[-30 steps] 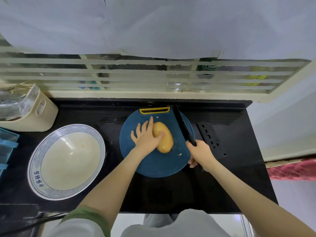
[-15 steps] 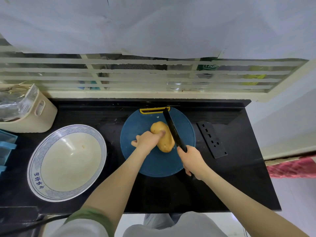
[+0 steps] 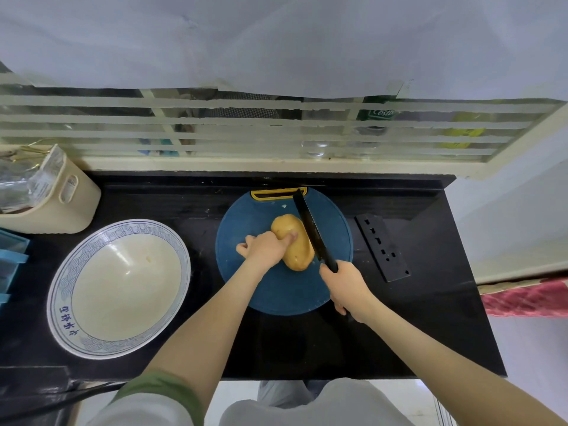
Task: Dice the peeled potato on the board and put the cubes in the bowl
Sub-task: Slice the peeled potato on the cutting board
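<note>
Board [image 3: 285, 293]: matt blue plastic, faintly grained face. Yellow grip [image 3: 278, 193] at the board's far edge: plastic, slight shine.
Potato [image 3: 299, 256] on the board: peeled, smooth, pale yellow, damp sheen.
Knife [image 3: 313, 229] over the board: blade dull black, coated look, no glint.
Counter [image 3: 399, 333] under the board: black, polished, stone-like, streaky reflections.
Left of the board, bowl [image 3: 66, 321]: glazed ceramic, glossy, bright highlights inside, blue printed rim.
Right of the board, sheath [image 3: 381, 247]: matt black plastic, slotted.
Far left of the board, bin [image 3: 76, 207]: cream plastic, satin; crinkled clear bag [image 3: 18, 179] inside.
Far right of the board, cloth [image 3: 522, 298]: red, patterned, matt.
Above the board, paper [image 3: 276, 41]: white, matt.
</note>
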